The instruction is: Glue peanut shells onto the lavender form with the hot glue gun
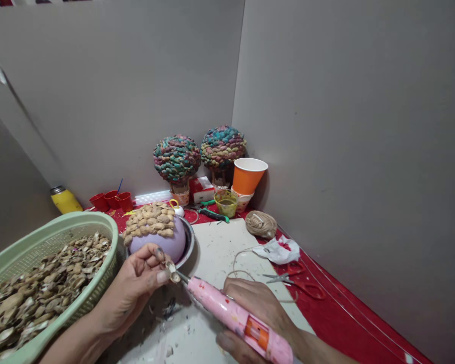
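Between the fingertips of my left hand (pixel 136 283) is a peanut shell (pixel 173 273), its hollow side showing. My right hand (pixel 256 308) is wrapped round a pink glue gun (pixel 223 311), whose metal tip meets the shell or lies right at it. Just behind my left hand, a purple balloon (pixel 174 242) rests in a metal bowl (pixel 189 245). Rows of peanut shells (pixel 151 220) cover the balloon's upper part. At the left, a green basket (pixel 111 253) holds a heap of loose shells (pixel 41 288).
Two colourful shell-covered balls (pixel 177 159) on cup bases stand at the back, beside orange and white cups (pixel 248 177). Twine (pixel 261 224), red scissors (pixel 307 287) and a white bag (pixel 278 250) lie to the right of the board (pixel 223 242). Red cups (pixel 124 202) and a yellow bottle (pixel 66 200) stand back left.
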Tool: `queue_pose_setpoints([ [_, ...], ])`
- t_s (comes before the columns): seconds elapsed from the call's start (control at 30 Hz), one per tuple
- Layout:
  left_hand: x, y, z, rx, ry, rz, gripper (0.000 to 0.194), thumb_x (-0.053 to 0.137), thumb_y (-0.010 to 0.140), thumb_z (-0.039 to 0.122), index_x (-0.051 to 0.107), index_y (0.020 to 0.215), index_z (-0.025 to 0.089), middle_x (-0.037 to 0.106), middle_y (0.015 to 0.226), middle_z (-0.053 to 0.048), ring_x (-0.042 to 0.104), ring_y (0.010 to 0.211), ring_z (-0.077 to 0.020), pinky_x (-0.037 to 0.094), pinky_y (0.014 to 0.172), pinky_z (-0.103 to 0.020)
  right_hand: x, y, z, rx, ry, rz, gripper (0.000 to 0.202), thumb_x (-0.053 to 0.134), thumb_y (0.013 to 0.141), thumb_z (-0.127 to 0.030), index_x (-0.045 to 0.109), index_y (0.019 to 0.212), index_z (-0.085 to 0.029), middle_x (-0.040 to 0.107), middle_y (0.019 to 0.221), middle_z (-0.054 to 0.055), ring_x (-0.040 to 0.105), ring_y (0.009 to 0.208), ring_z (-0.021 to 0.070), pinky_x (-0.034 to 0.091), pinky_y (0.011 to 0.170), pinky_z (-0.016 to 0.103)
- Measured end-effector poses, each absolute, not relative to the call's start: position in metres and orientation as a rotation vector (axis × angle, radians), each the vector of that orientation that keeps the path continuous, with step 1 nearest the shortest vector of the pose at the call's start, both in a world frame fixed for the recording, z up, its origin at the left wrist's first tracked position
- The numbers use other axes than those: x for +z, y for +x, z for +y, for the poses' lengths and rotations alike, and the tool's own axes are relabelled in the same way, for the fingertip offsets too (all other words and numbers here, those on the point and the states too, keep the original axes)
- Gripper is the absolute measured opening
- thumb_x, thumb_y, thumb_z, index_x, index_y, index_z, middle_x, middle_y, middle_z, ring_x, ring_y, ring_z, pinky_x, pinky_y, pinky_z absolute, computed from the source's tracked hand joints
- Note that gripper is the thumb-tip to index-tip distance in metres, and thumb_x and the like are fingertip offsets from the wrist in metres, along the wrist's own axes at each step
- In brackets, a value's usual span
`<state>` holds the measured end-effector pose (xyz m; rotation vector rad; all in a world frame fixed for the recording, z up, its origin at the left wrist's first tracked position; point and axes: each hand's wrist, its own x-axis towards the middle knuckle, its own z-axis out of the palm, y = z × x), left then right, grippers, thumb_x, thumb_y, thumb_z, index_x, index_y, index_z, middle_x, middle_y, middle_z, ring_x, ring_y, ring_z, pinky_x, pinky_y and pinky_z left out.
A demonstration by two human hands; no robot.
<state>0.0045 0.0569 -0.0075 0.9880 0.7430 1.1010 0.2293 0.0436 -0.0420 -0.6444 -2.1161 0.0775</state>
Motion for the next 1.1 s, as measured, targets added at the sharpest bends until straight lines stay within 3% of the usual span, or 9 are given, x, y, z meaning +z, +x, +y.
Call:
queue_pose_setpoints([
  [0.13, -0.007, 0.004, 0.056, 1.108, 0.994, 0.733, 0.022, 0.077, 0.073, 0.013, 0.06, 0.087, 0.017, 0.062, 0.081, 0.0, 0.059, 0.071, -0.0101, 0.048, 0.07, -0.02, -0.059, 0.225, 0.048, -0.019, -0.631, -1.986, 0.042, 0.023, 0.097, -0.046, 0.028, 0.062, -0.022, 0.029, 0.051, -0.004, 0.03, 0.041, 0.012, 0.017, 0.044, 0.03],
  [0.4, -0.007, 0.003, 0.056, 1.13, 0.992, 0.717, 0.022, 0.075, 0.075, 0.014, 0.057, 0.088, 0.018, 0.061, 0.08, 0.0, 0.057, 0.072, -0.0104, 0.047, 0.071, -0.022, -0.051, 0.226, 0.046, -0.023, -0.6, -2.08, 0.04, 0.023, 0.099, -0.037, 0.036, 0.065, -0.021, 0.031, 0.053, -0.004, 0.031, 0.044, 0.0119, 0.019, 0.046, 0.03],
  [0.73, -0.004, 0.003, 0.052, 1.166, 1.042, 0.749, 0.022, 0.075, 0.075, 0.017, 0.057, 0.087, 0.018, 0.061, 0.079, 0.0, 0.055, 0.07, -0.0105, 0.045, 0.068, -0.022, -0.039, 0.227, 0.048, -0.094, -0.569, -2.09, 0.054, 0.02, 0.103, -0.045, 0.038, 0.058, -0.02, 0.037, 0.049, -0.003, 0.036, 0.041, 0.0097, 0.023, 0.042, 0.027],
  [1.1, -0.005, 0.001, 0.054, 1.225, 1.067, 0.807, 0.025, 0.078, 0.072, 0.017, 0.059, 0.088, 0.019, 0.062, 0.085, -0.001, 0.057, 0.076, -0.0127, 0.047, 0.074, -0.024, -0.045, 0.224, 0.045, -0.098, -0.557, -2.06, 0.038, 0.025, 0.098, -0.031, 0.032, 0.062, -0.022, 0.03, 0.052, -0.004, 0.029, 0.043, 0.0115, 0.019, 0.044, 0.029],
])
